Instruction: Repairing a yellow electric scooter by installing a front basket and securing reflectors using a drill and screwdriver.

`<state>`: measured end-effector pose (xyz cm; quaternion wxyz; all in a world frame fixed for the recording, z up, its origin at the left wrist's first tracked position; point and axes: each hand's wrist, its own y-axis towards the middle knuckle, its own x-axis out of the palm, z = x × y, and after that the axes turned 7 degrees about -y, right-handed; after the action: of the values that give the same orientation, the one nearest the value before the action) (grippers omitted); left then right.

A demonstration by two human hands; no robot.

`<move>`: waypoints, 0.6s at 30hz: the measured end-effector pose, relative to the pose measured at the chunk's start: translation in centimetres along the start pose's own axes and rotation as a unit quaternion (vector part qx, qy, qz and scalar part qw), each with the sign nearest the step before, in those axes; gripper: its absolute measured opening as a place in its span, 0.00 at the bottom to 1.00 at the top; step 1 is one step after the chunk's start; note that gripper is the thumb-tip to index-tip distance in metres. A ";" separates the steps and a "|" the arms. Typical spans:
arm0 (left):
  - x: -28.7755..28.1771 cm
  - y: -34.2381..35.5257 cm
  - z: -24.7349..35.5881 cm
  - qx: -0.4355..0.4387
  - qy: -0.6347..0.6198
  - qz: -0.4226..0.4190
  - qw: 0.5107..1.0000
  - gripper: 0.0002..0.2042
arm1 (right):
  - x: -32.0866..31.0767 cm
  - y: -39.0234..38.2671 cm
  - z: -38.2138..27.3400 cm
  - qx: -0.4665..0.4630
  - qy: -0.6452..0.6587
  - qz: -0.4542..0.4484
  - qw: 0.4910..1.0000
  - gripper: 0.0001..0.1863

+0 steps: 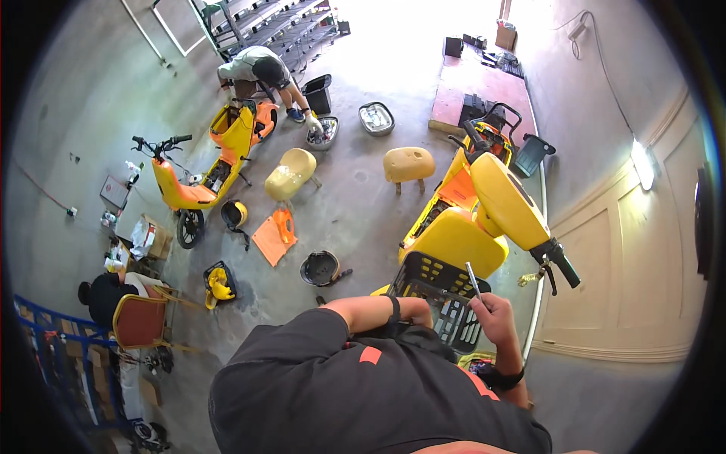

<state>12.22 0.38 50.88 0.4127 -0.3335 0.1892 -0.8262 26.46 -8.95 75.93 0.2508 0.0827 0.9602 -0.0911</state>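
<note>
My right hand (pixel 493 316) is closed around a slim silver metal rod (pixel 473 280), which points up over the rim of a black plastic basket (pixel 432 270). The rod's lower end is hidden in my fist, so its exact kind does not show. My left hand (pixel 414 309) reaches across to the near left side of the basket; its fingers are hidden. The slotted basket sits at the front of a yellow electric scooter (pixel 461 238), whose handlebar with a yellow cover (pixel 510 197) angles out to the right.
Farther left stands another yellow-orange scooter (pixel 219 163), with a person (pixel 257 68) bent over behind it. Yellow seats (pixel 409 164), a helmet (pixel 321 268), an orange panel (pixel 274 240) and parts bins (pixel 376 119) are on the floor. A seated person (pixel 113 303) is at the left.
</note>
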 end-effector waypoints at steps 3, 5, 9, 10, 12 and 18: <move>-0.2 -0.6 -0.4 -0.001 -0.031 -0.011 0.999 0.19 | 0.2 0.0 0.3 -0.006 0.007 -0.009 1.000 0.12; -0.3 -0.9 -0.7 -0.004 -0.061 -0.029 0.998 0.20 | 0.3 0.0 0.7 -0.006 0.006 -0.012 1.000 0.10; -1.3 -2.2 -1.5 0.001 -0.178 -0.126 0.976 0.20 | 0.7 0.2 1.0 0.001 0.004 -0.005 1.000 0.11; -1.4 -3.3 -1.0 0.000 -0.198 -0.143 0.970 0.20 | 1.0 0.3 1.1 0.012 0.019 0.005 1.000 0.13; -0.1 -7.7 2.9 -0.033 -0.199 -0.077 0.976 0.20 | 1.3 0.6 1.1 0.023 0.041 0.001 0.999 0.13; 2.0 -9.6 3.8 0.122 -0.284 0.074 0.948 0.31 | 2.8 0.5 1.1 0.015 0.023 0.055 0.998 0.12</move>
<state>8.69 4.25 60.06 0.5467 -0.4866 -0.0139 -0.6813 24.62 -8.40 73.55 0.2316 0.1410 0.9584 -0.0894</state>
